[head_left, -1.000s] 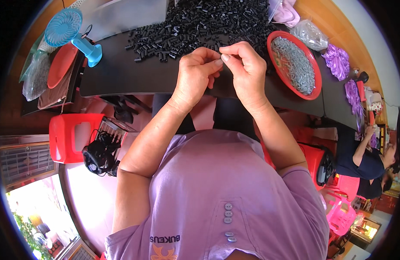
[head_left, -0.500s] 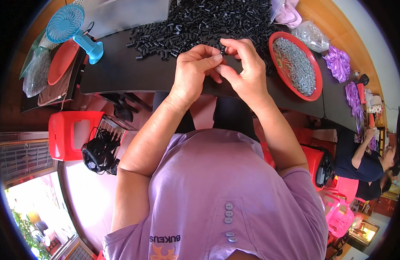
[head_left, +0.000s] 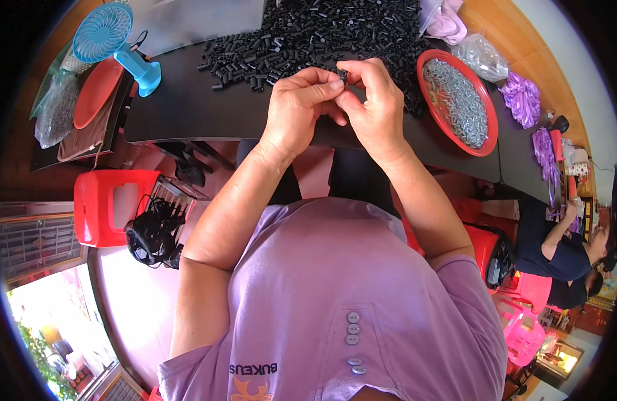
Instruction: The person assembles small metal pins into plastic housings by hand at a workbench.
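My left hand [head_left: 297,110] and my right hand [head_left: 376,110] meet over the near part of the dark table, fingertips together. Between them is a small black plastic piece [head_left: 342,78], mostly covered by the fingers. The right thumb and index finger pinch it, while the left thumb and fingers close on it from the other side. Just beyond my hands spreads a large heap of small black cylindrical parts [head_left: 322,40]. To the right of my right hand lies a red oval tray [head_left: 455,143] holding many small silver metal pieces [head_left: 463,100] that look like screws.
A blue desk fan [head_left: 146,77] and a translucent bin [head_left: 195,27] stand at the left. Clear plastic bags [head_left: 483,57] and purple ribbon bundles [head_left: 521,97] lie at the right. Red stools [head_left: 88,210] flank me. Another person [head_left: 555,247] works farther right.
My right fingers have shifted slightly to the left and curled closer around the small black piece. The left hand stays almost in place.
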Action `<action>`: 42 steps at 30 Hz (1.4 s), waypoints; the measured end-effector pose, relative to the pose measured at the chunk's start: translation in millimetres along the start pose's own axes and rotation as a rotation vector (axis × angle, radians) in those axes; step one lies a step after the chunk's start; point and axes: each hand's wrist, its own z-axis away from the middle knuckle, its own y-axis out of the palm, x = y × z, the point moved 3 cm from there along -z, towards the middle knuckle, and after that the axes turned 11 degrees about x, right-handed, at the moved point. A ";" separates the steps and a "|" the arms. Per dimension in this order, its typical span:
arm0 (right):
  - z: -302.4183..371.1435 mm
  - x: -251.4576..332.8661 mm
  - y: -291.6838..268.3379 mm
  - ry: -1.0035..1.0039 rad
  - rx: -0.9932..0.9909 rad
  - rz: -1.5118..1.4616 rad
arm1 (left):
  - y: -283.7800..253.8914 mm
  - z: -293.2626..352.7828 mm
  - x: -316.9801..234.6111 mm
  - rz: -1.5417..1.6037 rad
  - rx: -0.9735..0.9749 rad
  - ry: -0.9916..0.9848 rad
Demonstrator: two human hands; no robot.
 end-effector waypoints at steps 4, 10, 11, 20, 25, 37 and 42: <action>-3.0 -3.2 -0.6 -0.098 -0.038 0.084 | -0.5 0.7 -1.0 0.014 0.016 -0.010; -3.3 -2.3 -9.1 -0.201 -0.049 0.146 | -0.1 1.8 -3.8 -0.002 0.059 -0.041; -2.6 -2.0 -10.1 -0.215 -0.040 0.162 | 0.3 2.0 -3.5 -0.012 0.060 -0.050; 2.9 -3.2 -11.4 -0.271 -0.034 0.156 | 2.2 4.7 -0.6 -0.095 0.059 -0.034; 2.9 -1.9 -11.9 -0.324 -0.046 0.166 | 3.3 5.3 -1.7 -0.125 0.081 -0.038; 2.9 -3.5 -14.1 -0.252 -0.064 0.068 | 3.6 4.9 -2.7 -0.073 0.066 -0.044; 3.3 -2.8 -14.4 -0.245 -0.043 0.021 | 3.6 5.6 -3.5 -0.062 0.066 -0.050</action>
